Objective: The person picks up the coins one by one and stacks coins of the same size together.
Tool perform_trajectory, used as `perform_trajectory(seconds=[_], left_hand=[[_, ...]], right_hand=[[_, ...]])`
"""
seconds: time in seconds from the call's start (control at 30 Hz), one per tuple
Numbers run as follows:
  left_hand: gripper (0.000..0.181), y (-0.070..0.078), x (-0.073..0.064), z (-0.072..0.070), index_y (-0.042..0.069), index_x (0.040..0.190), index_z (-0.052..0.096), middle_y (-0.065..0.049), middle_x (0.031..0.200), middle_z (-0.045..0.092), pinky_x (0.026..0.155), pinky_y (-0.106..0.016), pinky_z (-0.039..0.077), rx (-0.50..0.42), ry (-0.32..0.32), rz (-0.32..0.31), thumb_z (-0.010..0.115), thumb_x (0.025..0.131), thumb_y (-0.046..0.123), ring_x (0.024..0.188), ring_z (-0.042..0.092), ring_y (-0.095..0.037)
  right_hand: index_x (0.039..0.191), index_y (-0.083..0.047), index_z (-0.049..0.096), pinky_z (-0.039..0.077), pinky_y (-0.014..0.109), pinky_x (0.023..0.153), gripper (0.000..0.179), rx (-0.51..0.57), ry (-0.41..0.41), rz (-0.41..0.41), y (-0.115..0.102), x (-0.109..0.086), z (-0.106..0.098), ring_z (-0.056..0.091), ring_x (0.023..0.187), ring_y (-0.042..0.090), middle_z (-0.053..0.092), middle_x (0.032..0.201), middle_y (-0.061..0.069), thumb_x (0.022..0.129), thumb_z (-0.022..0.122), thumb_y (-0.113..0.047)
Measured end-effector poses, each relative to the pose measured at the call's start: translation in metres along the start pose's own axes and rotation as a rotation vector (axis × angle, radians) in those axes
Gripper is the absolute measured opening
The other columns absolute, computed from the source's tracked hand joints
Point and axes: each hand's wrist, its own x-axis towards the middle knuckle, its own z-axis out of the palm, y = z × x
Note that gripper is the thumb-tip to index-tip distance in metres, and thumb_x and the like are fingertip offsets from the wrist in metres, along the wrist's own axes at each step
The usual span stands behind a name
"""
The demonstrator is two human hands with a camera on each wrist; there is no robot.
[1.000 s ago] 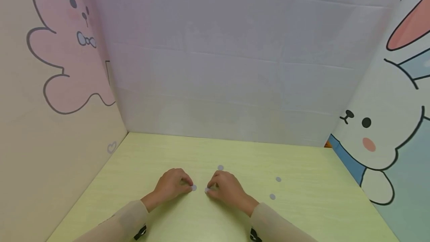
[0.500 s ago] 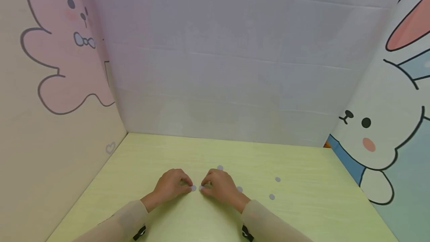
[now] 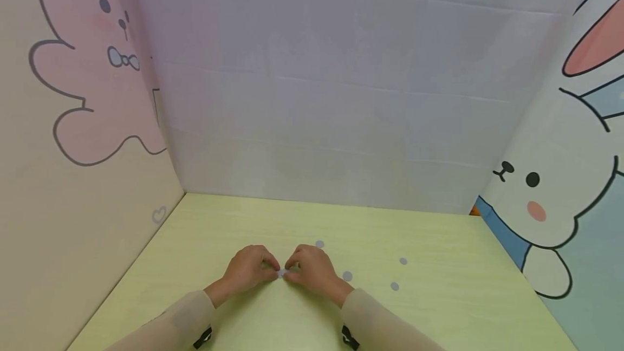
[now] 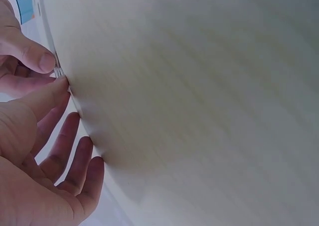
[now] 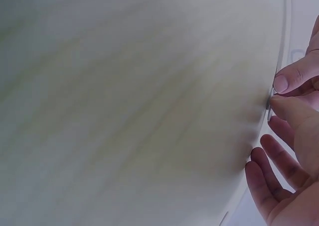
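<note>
My left hand lies on the pale yellow table, thumb and index finger pinching a small flat grey disc at its edge. Close against it from the right, my right hand pinches a second disc, mostly hidden by the fingers. In the left wrist view, thin silvery edges show one above another between the two thumbs. Both hands' other fingertips touch the tabletop in the wrist views.
Several like discs lie flat on the table: a far disc, a disc beside my right wrist, and two farther right, a back disc and a front disc. Printed panels enclose the table at left, back and right.
My right hand has slid left with its disc until it meets the disc at my left hand. This uncovers another disc by the right wrist. My left hand stays in place.
</note>
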Motion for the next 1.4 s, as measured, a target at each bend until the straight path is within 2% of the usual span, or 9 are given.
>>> perform_trajectory(seconds=[0.33,0.6,0.97,1.17,1.4], left_hand=[[0.012,0.002,0.001,-0.005,0.022,0.086,0.084,0.010,0.091,0.074,0.081,-0.043,0.057,0.000,-0.014,-0.012,0.094,0.080,0.019,0.090,0.068,-0.018],[0.011,-0.002,0.004,-0.003,0.021,0.086,0.085,0.011,0.091,0.075,0.079,-0.041,0.057,-0.005,-0.013,0.011,0.094,0.080,0.019,0.090,0.069,-0.018],[0.012,-0.001,0.004,-0.007,0.021,0.086,0.084,0.010,0.091,0.076,0.078,-0.041,0.057,-0.011,-0.017,0.016,0.095,0.080,0.020,0.089,0.070,-0.018],[0.011,0.001,0.004,-0.011,0.022,0.086,0.084,0.011,0.091,0.076,0.080,-0.043,0.058,-0.011,-0.033,0.012,0.094,0.081,0.020,0.091,0.071,-0.018],[0.011,0.000,0.005,-0.011,0.022,0.088,0.085,0.011,0.091,0.077,0.081,-0.042,0.058,0.003,-0.031,0.017,0.093,0.081,0.020,0.091,0.071,-0.018]], right_hand=[[0.091,-0.017,0.087,0.052,0.021,0.072,0.010,0.027,0.007,0.009,0.001,0.004,0.005,0.066,0.083,0.005,0.075,0.090,-0.006,0.087,0.090,-0.027],[0.091,-0.016,0.087,0.051,0.019,0.072,0.010,0.069,0.005,0.010,-0.002,0.006,0.003,0.067,0.083,0.006,0.075,0.090,-0.006,0.086,0.090,-0.024],[0.095,-0.011,0.087,0.049,0.019,0.069,0.014,0.126,-0.014,0.056,-0.001,0.003,-0.001,0.065,0.081,0.006,0.075,0.093,-0.002,0.087,0.090,-0.022],[0.092,-0.012,0.087,0.053,0.021,0.076,0.011,0.108,-0.013,0.033,-0.001,0.003,-0.002,0.067,0.086,0.008,0.076,0.092,-0.003,0.087,0.090,-0.021],[0.091,-0.014,0.087,0.052,0.020,0.075,0.011,0.091,0.002,0.036,-0.004,0.003,-0.004,0.065,0.085,0.006,0.074,0.092,-0.004,0.087,0.090,-0.024]])
